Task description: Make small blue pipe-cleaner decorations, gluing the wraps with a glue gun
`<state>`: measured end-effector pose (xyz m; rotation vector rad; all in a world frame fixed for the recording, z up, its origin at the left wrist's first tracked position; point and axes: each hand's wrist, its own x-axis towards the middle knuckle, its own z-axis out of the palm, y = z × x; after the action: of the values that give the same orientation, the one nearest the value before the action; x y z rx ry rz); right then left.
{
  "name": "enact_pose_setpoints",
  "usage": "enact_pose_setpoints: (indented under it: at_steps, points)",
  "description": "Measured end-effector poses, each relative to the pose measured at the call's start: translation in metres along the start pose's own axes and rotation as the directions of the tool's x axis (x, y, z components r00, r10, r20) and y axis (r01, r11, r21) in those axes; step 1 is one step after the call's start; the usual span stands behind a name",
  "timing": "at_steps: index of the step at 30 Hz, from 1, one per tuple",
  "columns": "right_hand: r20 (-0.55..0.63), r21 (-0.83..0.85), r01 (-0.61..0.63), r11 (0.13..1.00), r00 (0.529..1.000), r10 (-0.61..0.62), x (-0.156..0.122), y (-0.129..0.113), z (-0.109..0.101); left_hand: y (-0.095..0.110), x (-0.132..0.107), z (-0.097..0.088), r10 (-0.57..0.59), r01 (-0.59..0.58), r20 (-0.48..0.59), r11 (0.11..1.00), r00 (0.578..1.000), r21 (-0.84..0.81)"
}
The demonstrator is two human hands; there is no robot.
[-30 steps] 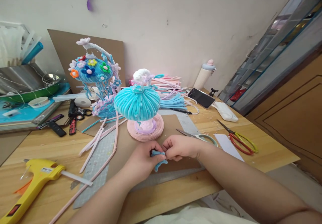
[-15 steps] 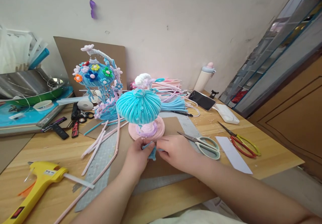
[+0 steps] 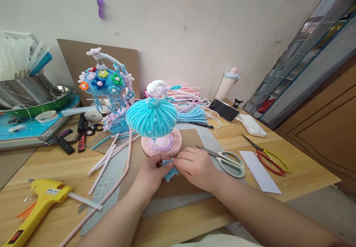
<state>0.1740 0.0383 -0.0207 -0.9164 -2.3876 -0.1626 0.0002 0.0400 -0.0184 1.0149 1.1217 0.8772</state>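
Note:
Between my hands is a small light blue piece of bent pipe cleaner [image 3: 170, 171], its exact shape partly covered by fingers. My left hand [image 3: 151, 174] pinches it from the left with thumb and forefinger. From the right, the fingertips of my right hand [image 3: 196, 167] are closed on its upper edge. Just beyond them stands a lamp-like pipe-cleaner piece with a ribbed turquoise shade [image 3: 151, 119] and a round pink base [image 3: 176, 147]. Brown cardboard [image 3: 180, 191] lies under my hands.
A yellow glue gun [image 3: 46, 195] lies at left, near loose pink pipe cleaners [image 3: 104, 158]. Pale green scissors [image 3: 230, 163] and red-and-yellow-handled scissors [image 3: 271, 162] lie right, with a white strip [image 3: 260, 172] between. A flower-covered blue lamp [image 3: 104, 82] stands behind; a phone [image 3: 224, 110] lies back right.
The blue piece has turned and shows more of its surface below my fingers. My right hand's fingers have curled in closer to it. The view has shifted slightly.

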Motion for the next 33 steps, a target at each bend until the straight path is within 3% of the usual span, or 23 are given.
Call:
enact_pose_setpoints:
  at_steps: [6, 12, 17, 21, 23, 26, 29, 33]
  points:
    - [0.020, 0.383, -0.211, 0.899, 0.975, 0.221, 0.000, -0.002, -0.001, 0.000, -0.002, 0.000, -0.077, 0.082, 0.027, 0.945, 0.997, -0.317]
    - [0.072, 0.549, -0.355, 0.757, 0.922, 0.380, 0.004, -0.014, -0.001, 0.000, -0.002, 0.003, -0.064, 0.072, 0.034, 0.887, 0.997, -0.455]
    - [0.100, 0.594, -0.496, 0.633, 0.826, 0.554, 0.007, -0.028, 0.000, 0.002, -0.004, 0.005, -0.019, 0.016, -0.001, 0.884, 1.000, -0.467]
    - [0.193, 0.682, -0.586, 0.438, 0.722, 0.664, 0.008, -0.028, 0.004, 0.003, -0.003, 0.005, 0.059, -0.077, -0.059, 0.922, 0.996, -0.378]
    - [0.284, 0.697, -0.621, 0.357, 0.697, 0.658, 0.007, -0.021, 0.006, 0.002, -0.001, 0.004, 0.116, -0.143, -0.111, 0.947, 0.987, -0.287]
    - [0.402, 0.706, -0.642, 0.299, 0.711, 0.577, 0.005, -0.009, 0.008, 0.001, -0.001, 0.002, 0.234, -0.243, -0.127, 0.968, 0.964, -0.056]
    - [0.475, 0.713, -0.649, 0.266, 0.726, 0.497, 0.003, 0.000, 0.008, 0.001, -0.001, 0.000, 0.277, -0.266, -0.030, 0.943, 0.960, 0.200]
    - [0.497, 0.703, -0.673, 0.231, 0.696, 0.518, 0.003, 0.002, 0.009, 0.002, 0.000, -0.001, 0.250, -0.235, -0.022, 0.931, 0.968, 0.278]
